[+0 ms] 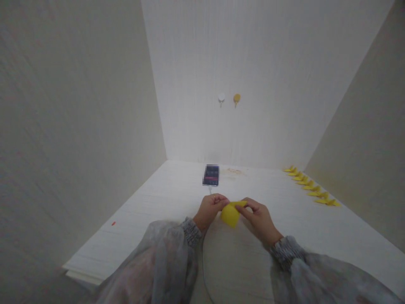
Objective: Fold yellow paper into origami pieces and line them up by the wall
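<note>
Fingers of left hand (210,210) and right hand (257,217) pinch yellow paper (230,213) above surface (158,219); fold detail unclear, phone (211,175) screen blurred.

yellow paper (230,215), row of yellow folded pieces (311,186), pale wood-grain table (316,236), white hook (221,98), gold hook (236,99)

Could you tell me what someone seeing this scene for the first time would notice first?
The eye goes first to the bright yellow sheet of paper, pinched between the left hand and the right hand above the pale wooden tabletop. Next comes the row of small folded yellow paper pieces along the right wall. Just beyond the hands lies a dark smartphone, and two small round wall hooks sit on the back wall.
</note>
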Demonstrator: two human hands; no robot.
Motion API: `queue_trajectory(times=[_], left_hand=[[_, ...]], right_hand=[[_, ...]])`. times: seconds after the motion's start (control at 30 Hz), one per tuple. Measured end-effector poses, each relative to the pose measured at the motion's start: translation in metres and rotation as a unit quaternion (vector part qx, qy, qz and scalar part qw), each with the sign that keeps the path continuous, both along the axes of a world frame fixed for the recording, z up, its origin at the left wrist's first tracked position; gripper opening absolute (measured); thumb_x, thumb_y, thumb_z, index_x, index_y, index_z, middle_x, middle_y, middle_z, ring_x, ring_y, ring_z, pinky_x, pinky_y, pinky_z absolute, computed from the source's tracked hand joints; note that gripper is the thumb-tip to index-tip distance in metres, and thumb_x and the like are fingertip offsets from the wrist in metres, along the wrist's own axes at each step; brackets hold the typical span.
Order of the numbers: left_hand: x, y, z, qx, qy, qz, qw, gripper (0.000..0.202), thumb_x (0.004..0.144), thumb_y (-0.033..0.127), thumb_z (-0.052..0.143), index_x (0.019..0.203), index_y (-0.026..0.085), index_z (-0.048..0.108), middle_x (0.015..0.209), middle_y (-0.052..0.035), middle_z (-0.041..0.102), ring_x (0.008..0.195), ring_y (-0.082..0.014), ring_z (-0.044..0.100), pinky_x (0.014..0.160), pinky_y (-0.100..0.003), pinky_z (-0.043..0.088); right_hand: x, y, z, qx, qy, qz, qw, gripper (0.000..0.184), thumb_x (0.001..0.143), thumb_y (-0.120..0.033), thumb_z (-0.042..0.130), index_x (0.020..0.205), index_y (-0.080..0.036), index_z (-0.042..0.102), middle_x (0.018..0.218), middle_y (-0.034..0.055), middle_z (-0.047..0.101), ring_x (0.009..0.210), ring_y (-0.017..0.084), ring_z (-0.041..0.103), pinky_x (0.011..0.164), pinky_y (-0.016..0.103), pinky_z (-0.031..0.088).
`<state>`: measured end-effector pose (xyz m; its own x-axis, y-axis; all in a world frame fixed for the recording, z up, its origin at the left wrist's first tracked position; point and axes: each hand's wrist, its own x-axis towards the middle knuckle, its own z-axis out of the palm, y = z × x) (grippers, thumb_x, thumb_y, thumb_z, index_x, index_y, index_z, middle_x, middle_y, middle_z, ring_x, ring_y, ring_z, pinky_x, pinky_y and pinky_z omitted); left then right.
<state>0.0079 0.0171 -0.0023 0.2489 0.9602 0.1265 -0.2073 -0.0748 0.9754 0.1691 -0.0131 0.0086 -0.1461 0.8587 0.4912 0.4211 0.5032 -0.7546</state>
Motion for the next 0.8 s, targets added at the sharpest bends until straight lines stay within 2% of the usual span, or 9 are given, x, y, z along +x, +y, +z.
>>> queue_trajectory(times=[0.07, 0.17, 0.2, 0.3, 0.43, 0.53, 0.63, 0.73, 0.8], left_hand=[[0.000, 0.001, 0.002, 0.009, -0.027, 0.048, 0.998, 0.025, 0.063, 0.034, 0.061, 0.073, 0.012, 0.059, 0.068, -0.0031, 0.062, 0.062, -0.0110, 0.056, 0.064, -0.024, 0.043], [-0.002, -0.001, 0.008, 0.016, -0.013, 0.074, 0.997, 0.029, 0.066, 0.039, 0.057, 0.068, 0.010, 0.058, 0.067, -0.0042, 0.061, 0.059, -0.0101, 0.056, 0.061, -0.023, 0.044], [-0.002, -0.003, 0.011, 0.004, 0.003, 0.050, 0.999, 0.032, 0.067, 0.041, 0.055, 0.065, 0.010, 0.057, 0.062, -0.0042, 0.059, 0.054, -0.0096, 0.055, 0.057, -0.022, 0.044], [-0.001, -0.010, 0.017, -0.031, 0.005, -0.043, 0.999, 0.034, 0.069, 0.043, 0.052, 0.070, 0.010, 0.059, 0.062, -0.0047, 0.060, 0.053, -0.0101, 0.055, 0.053, -0.022, 0.043], [0.000, -0.012, 0.018, -0.056, -0.014, -0.071, 0.996, 0.025, 0.064, 0.032, 0.061, 0.073, 0.010, 0.060, 0.062, -0.0027, 0.060, 0.055, -0.0089, 0.055, 0.057, -0.021, 0.044], [-0.002, -0.010, 0.015, -0.058, -0.019, -0.080, 0.995, 0.024, 0.063, 0.031, 0.060, 0.074, 0.009, 0.060, 0.065, -0.0033, 0.061, 0.058, -0.0095, 0.055, 0.060, -0.022, 0.044], [-0.003, -0.008, 0.012, -0.063, -0.017, -0.080, 0.995, 0.024, 0.063, 0.032, 0.060, 0.072, 0.009, 0.059, 0.064, -0.0034, 0.061, 0.057, -0.0100, 0.056, 0.059, -0.023, 0.044], [-0.003, -0.007, 0.009, -0.077, -0.010, -0.111, 0.991, 0.024, 0.061, 0.031, 0.062, 0.069, 0.009, 0.058, 0.064, -0.0040, 0.061, 0.056, -0.0110, 0.056, 0.058, -0.025, 0.044], [-0.003, -0.007, 0.007, -0.080, -0.003, -0.131, 0.988, 0.023, 0.059, 0.031, 0.063, 0.066, 0.009, 0.057, 0.065, -0.0040, 0.061, 0.056, -0.0112, 0.057, 0.058, -0.025, 0.045]], right_hand=[[0.007, -0.002, 0.006, 0.121, -0.052, -0.044, 0.990, 0.012, 0.075, -0.025, 0.051, 0.071, -0.018, 0.060, 0.071, 0.0040, 0.059, 0.070, 0.016, 0.053, 0.065, 0.029, 0.041], [0.016, -0.006, 0.013, 0.262, -0.170, -0.075, 0.947, 0.013, 0.075, -0.019, 0.051, 0.083, -0.020, 0.061, 0.075, 0.0054, 0.059, 0.074, 0.017, 0.051, 0.068, 0.033, 0.038], [0.017, -0.007, 0.014, 0.286, -0.215, -0.074, 0.931, 0.014, 0.076, -0.019, 0.050, 0.084, -0.020, 0.061, 0.076, 0.0056, 0.060, 0.073, 0.017, 0.050, 0.068, 0.033, 0.037], [0.012, -0.010, 0.017, 0.330, -0.314, -0.054, 0.889, 0.018, 0.079, -0.017, 0.045, 0.086, -0.019, 0.061, 0.073, 0.0059, 0.059, 0.068, 0.016, 0.047, 0.063, 0.032, 0.034], [0.000, -0.010, 0.016, 0.347, -0.368, 0.001, 0.863, 0.020, 0.080, -0.013, 0.042, 0.087, -0.018, 0.059, 0.070, 0.0052, 0.056, 0.066, 0.015, 0.046, 0.062, 0.030, 0.034], [-0.003, -0.011, 0.016, 0.319, -0.350, 0.035, 0.880, 0.020, 0.076, -0.020, 0.049, 0.094, -0.020, 0.057, 0.084, 0.0072, 0.056, 0.079, 0.018, 0.048, 0.070, 0.034, 0.036], [-0.001, -0.012, 0.015, 0.262, -0.265, 0.034, 0.928, 0.038, 0.070, -0.031, 0.056, 0.107, -0.022, 0.050, 0.105, 0.0101, 0.048, 0.098, 0.023, 0.043, 0.081, 0.041, 0.034], [0.002, -0.005, 0.008, 0.158, -0.108, -0.040, 0.981, 0.041, 0.074, -0.033, 0.052, 0.112, -0.020, 0.043, 0.108, 0.0110, 0.045, 0.103, 0.023, 0.041, 0.086, 0.042, 0.033], [0.003, 0.001, 0.000, 0.039, 0.009, -0.047, 0.998, 0.040, 0.074, -0.036, 0.051, 0.110, -0.020, 0.042, 0.103, 0.0095, 0.050, 0.094, 0.021, 0.048, 0.083, 0.038, 0.038]])
